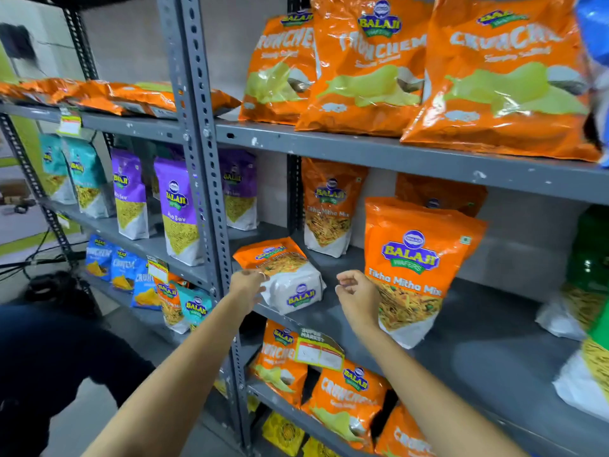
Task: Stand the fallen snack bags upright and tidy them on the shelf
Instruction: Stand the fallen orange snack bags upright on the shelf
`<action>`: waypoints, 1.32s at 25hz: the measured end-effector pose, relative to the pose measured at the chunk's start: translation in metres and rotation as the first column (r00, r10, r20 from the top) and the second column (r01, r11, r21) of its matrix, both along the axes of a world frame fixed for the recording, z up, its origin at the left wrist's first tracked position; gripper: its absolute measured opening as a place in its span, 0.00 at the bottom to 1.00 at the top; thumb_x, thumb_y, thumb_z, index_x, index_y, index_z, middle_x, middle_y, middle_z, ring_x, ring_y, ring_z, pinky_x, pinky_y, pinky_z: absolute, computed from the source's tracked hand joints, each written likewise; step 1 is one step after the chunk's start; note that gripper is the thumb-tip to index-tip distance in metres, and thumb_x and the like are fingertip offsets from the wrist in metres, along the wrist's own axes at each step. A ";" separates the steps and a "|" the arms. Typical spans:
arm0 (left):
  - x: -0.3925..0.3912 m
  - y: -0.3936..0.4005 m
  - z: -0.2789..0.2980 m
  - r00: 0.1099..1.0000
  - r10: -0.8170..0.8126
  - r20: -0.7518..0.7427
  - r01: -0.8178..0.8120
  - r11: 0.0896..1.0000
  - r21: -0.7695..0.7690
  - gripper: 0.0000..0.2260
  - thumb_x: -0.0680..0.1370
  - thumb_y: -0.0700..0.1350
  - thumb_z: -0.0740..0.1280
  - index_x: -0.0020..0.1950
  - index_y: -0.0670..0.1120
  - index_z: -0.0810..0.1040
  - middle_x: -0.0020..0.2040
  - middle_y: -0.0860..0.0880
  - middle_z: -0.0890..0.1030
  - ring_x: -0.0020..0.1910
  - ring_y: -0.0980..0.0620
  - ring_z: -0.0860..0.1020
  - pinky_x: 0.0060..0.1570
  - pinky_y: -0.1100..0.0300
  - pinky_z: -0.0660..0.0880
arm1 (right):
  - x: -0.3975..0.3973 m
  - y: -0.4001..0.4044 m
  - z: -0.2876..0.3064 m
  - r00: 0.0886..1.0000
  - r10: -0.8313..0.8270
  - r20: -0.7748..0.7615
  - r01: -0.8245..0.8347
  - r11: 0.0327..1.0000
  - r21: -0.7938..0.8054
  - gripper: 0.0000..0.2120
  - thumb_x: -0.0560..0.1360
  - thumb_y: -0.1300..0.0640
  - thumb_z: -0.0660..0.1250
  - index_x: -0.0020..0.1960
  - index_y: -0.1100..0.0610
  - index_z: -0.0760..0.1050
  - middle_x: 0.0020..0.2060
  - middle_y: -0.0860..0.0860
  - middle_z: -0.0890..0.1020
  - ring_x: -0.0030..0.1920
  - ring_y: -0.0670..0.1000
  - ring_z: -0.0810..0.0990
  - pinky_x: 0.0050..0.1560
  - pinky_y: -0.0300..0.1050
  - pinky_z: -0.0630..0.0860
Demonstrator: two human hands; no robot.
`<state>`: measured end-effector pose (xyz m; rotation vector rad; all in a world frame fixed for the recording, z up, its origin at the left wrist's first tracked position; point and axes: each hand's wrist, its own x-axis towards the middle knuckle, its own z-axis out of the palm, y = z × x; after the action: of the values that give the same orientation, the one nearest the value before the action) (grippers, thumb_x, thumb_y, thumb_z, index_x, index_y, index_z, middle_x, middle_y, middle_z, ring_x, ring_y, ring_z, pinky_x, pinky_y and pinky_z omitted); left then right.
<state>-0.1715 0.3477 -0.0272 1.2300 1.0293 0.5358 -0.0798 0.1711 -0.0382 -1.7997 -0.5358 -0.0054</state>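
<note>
1. Grey metal shelving (379,150) is filling the view, its middle shelf (478,328) carrying orange Tikha Mitha Mix bags.
2. The left hand (245,286) is touching the near left edge of the fallen bag (283,278), fingers curled against it; whether it is gripping cannot be told.
3. The right hand (357,293) is hovering loosely half-curled and empty, between the fallen bag and an upright bag (413,268) just beside it.
4. The fallen bag is lying on its back at the shelf's front left corner, white bottom facing outward.
5. Another upright bag (329,209) is standing behind it, and Crunchem bags (362,61) are lining the shelf above.
</note>
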 end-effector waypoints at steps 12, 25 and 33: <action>0.036 0.068 -0.026 0.904 -0.423 -0.060 0.371 0.847 -0.382 0.23 0.75 0.49 0.68 0.65 0.42 0.67 0.58 0.42 0.74 0.54 0.43 0.75 0.49 0.48 0.76 | 0.060 0.115 -0.030 0.804 -0.052 -0.592 -0.044 0.988 -0.147 0.25 0.63 0.43 0.69 0.50 0.61 0.72 0.48 0.61 0.79 0.45 0.57 0.78 0.39 0.45 0.70; 0.033 0.053 -0.032 0.941 -0.336 0.038 0.336 0.919 -0.205 0.10 0.71 0.35 0.72 0.48 0.40 0.74 0.50 0.42 0.79 0.48 0.44 0.78 0.42 0.50 0.76 | 0.061 0.096 -0.023 0.721 0.092 -0.687 -0.219 0.971 -0.099 0.17 0.63 0.57 0.75 0.49 0.62 0.77 0.38 0.58 0.81 0.35 0.56 0.79 0.34 0.44 0.74; 0.011 0.031 -0.022 0.924 -0.377 -0.067 0.383 0.914 0.132 0.30 0.63 0.39 0.79 0.59 0.40 0.68 0.55 0.43 0.80 0.55 0.46 0.78 0.54 0.47 0.79 | 0.026 0.046 -0.017 0.772 0.252 -0.584 -0.281 0.959 0.042 0.12 0.63 0.65 0.75 0.42 0.59 0.75 0.47 0.56 0.83 0.45 0.52 0.80 0.44 0.43 0.76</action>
<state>-0.1607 0.3784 -0.0493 1.5311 0.7646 0.2831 -0.0535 0.2176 -0.0551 -1.6396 -0.3355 0.7490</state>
